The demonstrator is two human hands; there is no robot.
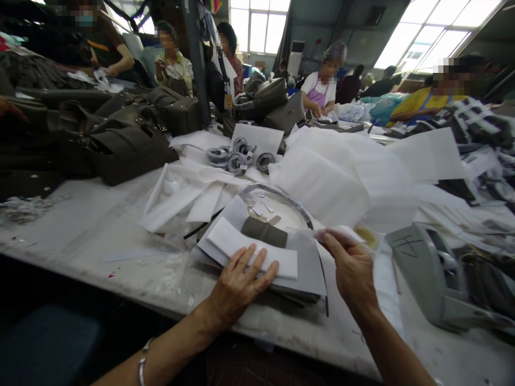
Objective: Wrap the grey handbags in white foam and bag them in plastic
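Note:
My left hand (239, 284) lies flat with fingers spread on a white foam strip (281, 261) that wraps a grey-green bag part (264, 232) on the worktable (100, 230). My right hand (351, 265) is closed in a pinch on a thin clear strip, likely tape (322, 234), held just right of the wrapped part. A grey sheet (309, 271) lies under the strip. A dark curved strap (281, 195) arcs behind it.
A grey tape dispenser (426, 273) stands at the right. White foam sheets (333, 177) pile up in the middle, coiled straps (237, 158) behind them. Dark olive handbags (124, 142) fill the left. Several people work at the far side.

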